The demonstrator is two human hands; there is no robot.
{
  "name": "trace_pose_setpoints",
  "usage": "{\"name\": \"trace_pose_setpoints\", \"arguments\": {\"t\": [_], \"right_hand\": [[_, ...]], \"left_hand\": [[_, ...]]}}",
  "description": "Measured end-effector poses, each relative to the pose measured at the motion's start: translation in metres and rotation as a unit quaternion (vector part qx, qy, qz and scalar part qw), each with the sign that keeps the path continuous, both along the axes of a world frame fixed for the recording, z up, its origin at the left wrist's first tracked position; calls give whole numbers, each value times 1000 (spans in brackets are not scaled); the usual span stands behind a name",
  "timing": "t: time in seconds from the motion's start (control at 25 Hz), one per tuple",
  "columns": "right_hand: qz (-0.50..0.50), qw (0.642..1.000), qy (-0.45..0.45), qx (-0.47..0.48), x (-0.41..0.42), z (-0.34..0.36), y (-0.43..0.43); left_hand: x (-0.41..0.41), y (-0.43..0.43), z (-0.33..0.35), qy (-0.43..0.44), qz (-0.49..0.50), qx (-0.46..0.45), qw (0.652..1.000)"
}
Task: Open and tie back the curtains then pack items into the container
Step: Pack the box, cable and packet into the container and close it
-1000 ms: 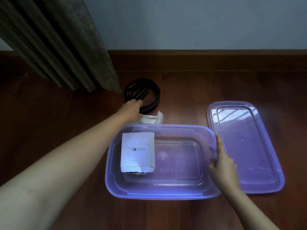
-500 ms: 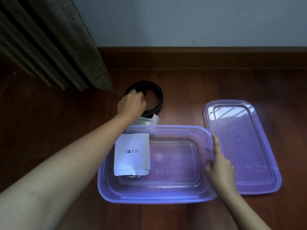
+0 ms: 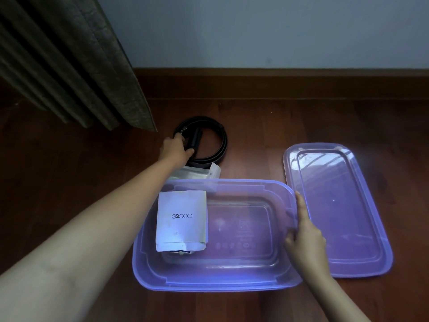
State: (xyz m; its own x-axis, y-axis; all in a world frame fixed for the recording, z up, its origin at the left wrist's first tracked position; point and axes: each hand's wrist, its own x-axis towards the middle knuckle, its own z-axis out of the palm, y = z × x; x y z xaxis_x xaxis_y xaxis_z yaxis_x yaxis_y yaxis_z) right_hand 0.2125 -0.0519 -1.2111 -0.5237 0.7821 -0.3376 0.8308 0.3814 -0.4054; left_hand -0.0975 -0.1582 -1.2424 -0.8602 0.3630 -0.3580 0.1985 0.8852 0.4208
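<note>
Container (image 3: 232, 278) steadied by right hand (image 3: 304, 238); left hand (image 3: 175, 149) on coiled belt (image 3: 219, 140).

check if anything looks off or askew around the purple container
Nothing looks spilled or damaged. The white packet leans tilted against the container wall instead of lying flat, and a clear packet sits half hidden behind its far rim.

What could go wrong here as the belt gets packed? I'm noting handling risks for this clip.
1. The left hand grips only one side of the coiled black belt; lifted that way, the coil may unwind.
2. The clear plastic packet lies right against the belt and could get dragged.
3. The right hand only rests on the translucent purple plastic container rim, so it might slide.
</note>
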Motion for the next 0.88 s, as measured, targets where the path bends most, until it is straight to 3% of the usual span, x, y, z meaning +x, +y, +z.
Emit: {"name": "trace_pose_setpoints", "arguments": {"t": [0.32, 0.48, 0.6, 0.8, 0.88], "right_hand": [[-2, 1000, 2, 3, 0, 0, -1], [-9, 1000, 13, 1, 0, -3, 0], [-17, 999, 42, -11, 0, -3, 0], [-56, 991, 115, -30, 3, -1, 1], [-56, 991, 119, -34, 5, -4, 3]], "left_hand": [[2, -4, 14, -78, 121, 175, 974], [10, 1, 37, -108, 114, 233, 960], [23, -1, 57, -108, 36, 265, 958], [63, -13, 95, -111, -186, 251, 943], [84, -15, 100, -27, -348, 187, 918]]}}
